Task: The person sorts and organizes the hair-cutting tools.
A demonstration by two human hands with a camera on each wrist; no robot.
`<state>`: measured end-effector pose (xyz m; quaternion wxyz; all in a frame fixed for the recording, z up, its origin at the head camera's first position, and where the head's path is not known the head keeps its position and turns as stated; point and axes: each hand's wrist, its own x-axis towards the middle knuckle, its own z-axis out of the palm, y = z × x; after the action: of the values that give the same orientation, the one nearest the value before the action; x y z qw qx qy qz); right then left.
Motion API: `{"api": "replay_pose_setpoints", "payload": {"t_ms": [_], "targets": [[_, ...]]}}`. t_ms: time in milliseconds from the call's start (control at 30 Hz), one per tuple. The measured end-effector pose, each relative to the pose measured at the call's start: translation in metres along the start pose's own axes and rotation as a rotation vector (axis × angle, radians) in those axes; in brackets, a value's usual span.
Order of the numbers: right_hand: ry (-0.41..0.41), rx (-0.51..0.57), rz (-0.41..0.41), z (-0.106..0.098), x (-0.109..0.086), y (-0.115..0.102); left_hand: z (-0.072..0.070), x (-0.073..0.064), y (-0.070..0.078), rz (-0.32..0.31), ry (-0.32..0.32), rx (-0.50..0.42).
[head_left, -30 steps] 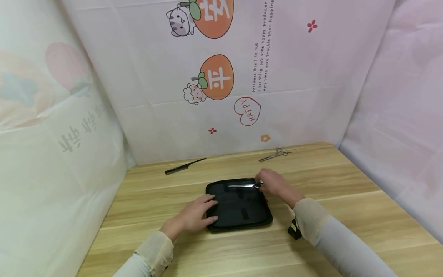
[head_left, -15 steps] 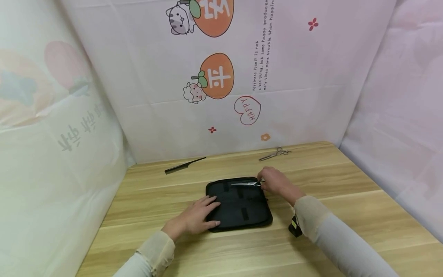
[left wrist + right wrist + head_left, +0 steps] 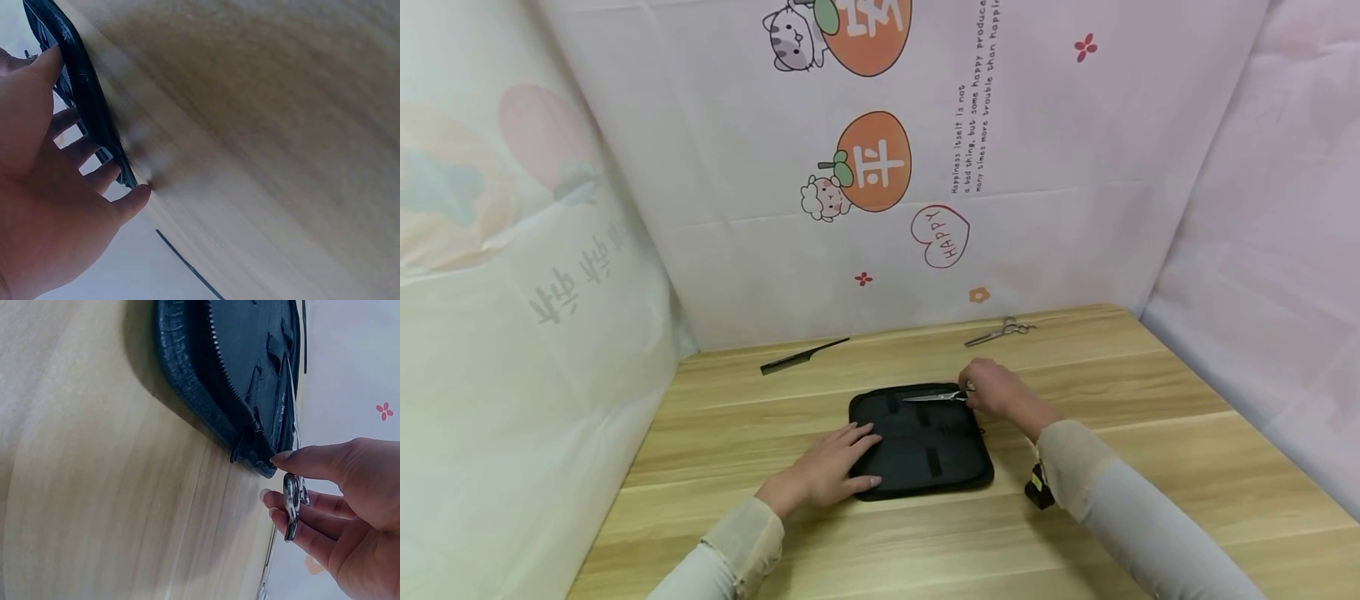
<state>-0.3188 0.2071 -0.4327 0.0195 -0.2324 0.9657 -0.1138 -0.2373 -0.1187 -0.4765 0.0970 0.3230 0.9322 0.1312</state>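
A black zippered case lies on the table with its inside facing up, showing small elastic loops. My left hand rests on its left edge, fingers spread and fairly straight; in the left wrist view the fingers reach over the rim. At the case's far right corner my right hand pinches the handle end of silver scissors. Their blades point left over the case's far side. In the right wrist view the finger rings hang between thumb and fingers, and the blade tip is close to a loop.
A black tail comb lies at the back left of the wooden table. Another pair of scissors lies at the back right. A small black object with a yellow label is by the right sleeve. Printed cloth hangs around the table.
My left hand has slid slightly farther onto the case. The scissors in my right hand have shifted a little to the right over the case. The head view has tilted slightly.
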Motion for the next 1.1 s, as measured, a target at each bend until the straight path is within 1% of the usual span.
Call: {"api": "replay_pose_setpoints", "payload": {"t_ms": [200, 367, 567, 633, 733, 867, 1100], "targets": [[0.007, 0.002, -0.025, -0.001, 0.002, -0.001, -0.006, -0.003, 0.005, 0.012, 0.001, -0.014], [0.007, 0.015, -0.042, 0.000, 0.004, -0.001, -0.008, -0.003, 0.007, 0.025, 0.008, -0.006], [0.009, 0.033, -0.055, 0.002, 0.005, -0.003, -0.012, -0.004, 0.010, 0.005, -0.014, -0.001], [0.004, 0.041, -0.045, 0.003, 0.005, -0.004, -0.014, -0.004, 0.011, -0.002, -0.021, 0.000], [-0.002, 0.031, -0.047, 0.003, 0.006, -0.005, -0.015, -0.004, 0.013, -0.008, -0.027, 0.000], [0.000, 0.022, -0.043, 0.003, 0.006, -0.006, -0.015, -0.004, 0.012, -0.004, -0.026, -0.004], [0.007, -0.002, -0.029, 0.004, 0.009, -0.008, -0.008, -0.002, 0.006, 0.011, -0.006, 0.016]]}}
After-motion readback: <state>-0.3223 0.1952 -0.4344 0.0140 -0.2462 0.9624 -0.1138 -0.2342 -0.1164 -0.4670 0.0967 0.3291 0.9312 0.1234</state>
